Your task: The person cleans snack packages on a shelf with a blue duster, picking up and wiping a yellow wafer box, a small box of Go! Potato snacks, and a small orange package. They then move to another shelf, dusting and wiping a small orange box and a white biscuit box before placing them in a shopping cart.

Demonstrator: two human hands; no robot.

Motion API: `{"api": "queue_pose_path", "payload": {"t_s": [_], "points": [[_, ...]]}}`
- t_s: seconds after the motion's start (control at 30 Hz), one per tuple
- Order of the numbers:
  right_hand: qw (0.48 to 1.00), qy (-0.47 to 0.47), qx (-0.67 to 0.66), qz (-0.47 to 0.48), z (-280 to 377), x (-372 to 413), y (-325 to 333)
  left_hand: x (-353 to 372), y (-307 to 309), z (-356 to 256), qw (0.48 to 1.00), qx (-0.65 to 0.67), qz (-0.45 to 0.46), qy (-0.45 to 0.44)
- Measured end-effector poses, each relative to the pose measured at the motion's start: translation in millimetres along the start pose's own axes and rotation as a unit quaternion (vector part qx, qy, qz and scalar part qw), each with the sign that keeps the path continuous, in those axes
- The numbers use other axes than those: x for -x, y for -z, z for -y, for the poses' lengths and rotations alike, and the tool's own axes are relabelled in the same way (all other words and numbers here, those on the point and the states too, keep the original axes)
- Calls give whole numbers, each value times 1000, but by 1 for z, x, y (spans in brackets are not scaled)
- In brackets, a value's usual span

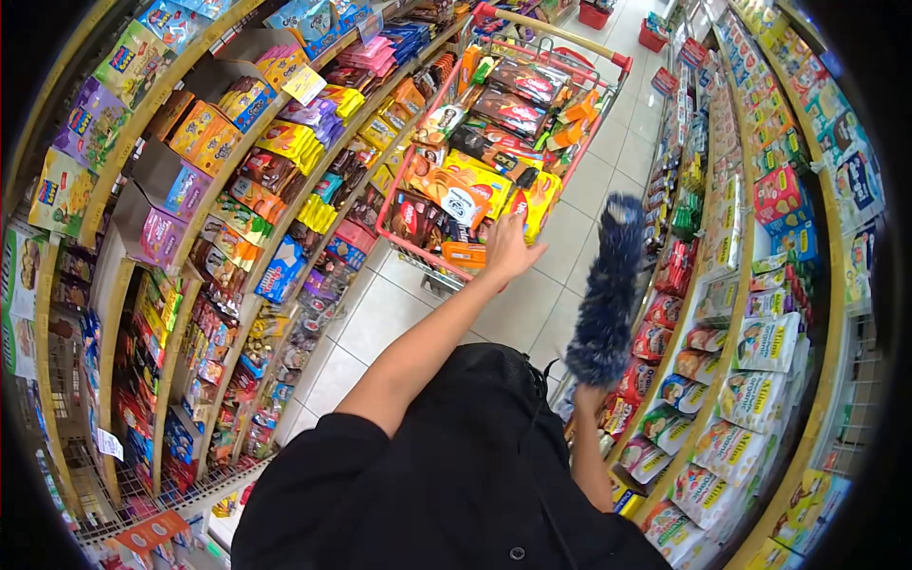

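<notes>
My left hand reaches to the near end of a shopping cart. Its thumb points away to the right, and the fingertips are right at a yellow snack packet on top of the load. Beside that lie an orange packet and several dark brown packets. Down by the right shelves, my right hand is closed round the lower end of a fluffy dark blue duster, which stands upright over the aisle. The duster's handle is mostly hidden by the hand.
Shelves packed with snack boxes curve along the left. On the right, shelves hold rows of pouches. Pale floor tiles run between them. Red baskets stand farther down the aisle.
</notes>
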State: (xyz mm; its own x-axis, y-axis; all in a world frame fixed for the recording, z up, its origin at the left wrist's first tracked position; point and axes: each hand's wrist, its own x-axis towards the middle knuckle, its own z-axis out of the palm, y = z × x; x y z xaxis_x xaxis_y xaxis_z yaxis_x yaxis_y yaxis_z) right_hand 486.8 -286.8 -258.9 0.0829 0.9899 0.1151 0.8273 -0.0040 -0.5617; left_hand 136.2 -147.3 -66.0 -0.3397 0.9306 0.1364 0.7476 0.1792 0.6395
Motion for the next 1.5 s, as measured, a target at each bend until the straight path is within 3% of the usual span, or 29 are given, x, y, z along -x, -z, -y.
{"api": "queue_pose_path", "payload": {"t_s": [0.03, 0.13, 0.37, 0.5, 0.53, 0.67, 0.73, 0.77, 0.83, 0.9, 0.93, 0.97, 1.03, 1.07, 1.1, 1.13, 1.17, 1.23, 1.33, 1.43, 1.5], "points": [[996, -82, -34, 17, 20, 16, 15, -5, -10, -4, 1000, -15, -20, 1], [989, -130, -57, 30, 6, 55, 11, -11, -33, -9, 995, -75, -55, 22], [970, -231, -37, 60, 3, 76, 21, 2, -41, 17, 991, -102, -72, -49], [965, -251, -29, 68, -1, 66, 22, 10, 8, 2, 992, 96, -79, -32], [964, -254, -28, 71, -2, 62, 21, 15, 18, 1, 991, 111, -77, 3], [959, -264, -24, 97, -13, 39, 14, 20, 57, 15, 977, 173, -120, -11], [947, -293, -26, 130, -57, 24, -11, 24, 85, 17, 942, 317, -112, 4], [961, -255, -35, 98, -83, 17, -33, 27, 106, 12, 908, 409, -85, 36], [983, -174, -46, 36, -131, 3, -74, 36, 144, 6, 889, 445, -102, 25], [980, -173, -25, 94, -68, -21, -37, 44, 172, 18, 851, 513, -111, 19], [979, -168, -31, 108, -6, -33, -3, 48, 181, 32, 805, 583, -98, 51], [978, -163, -38, 122, 60, -45, 33, 51, 192, 37, 708, 700, -80, 45], [992, -74, -53, 84, 50, -49, 24, 58, 209, 23, 587, 792, -87, 145], [992, -26, 25, 125, 15, -53, 5, 59, 196, 42, 466, 881, -15, 80], [997, 55, 20, 59, 0, -48, 1, 59, 180, 66, 332, 941, 59, 6], [991, 133, 3, -7, -5, -46, -6, 62, 176, 70, 244, 965, 91, 36], [975, 210, -4, -74, -8, -43, -12, 65, 171, 73, 210, 967, 141, -4], [967, 253, -15, -23, 16, -49, 4, 71, 160, 76, 81, 988, 128, 31], [951, 249, 45, 177, 93, -58, 43, 78, 144, 83, 69, 989, 61, 114], [909, 293, 94, 281, 160, -65, 66, 78, 127, 86, 153, 971, 114, 143], [891, 330, 80, 301, 201, -69, 74, 78, 120, 81, 435, 879, 43, 188]]}}
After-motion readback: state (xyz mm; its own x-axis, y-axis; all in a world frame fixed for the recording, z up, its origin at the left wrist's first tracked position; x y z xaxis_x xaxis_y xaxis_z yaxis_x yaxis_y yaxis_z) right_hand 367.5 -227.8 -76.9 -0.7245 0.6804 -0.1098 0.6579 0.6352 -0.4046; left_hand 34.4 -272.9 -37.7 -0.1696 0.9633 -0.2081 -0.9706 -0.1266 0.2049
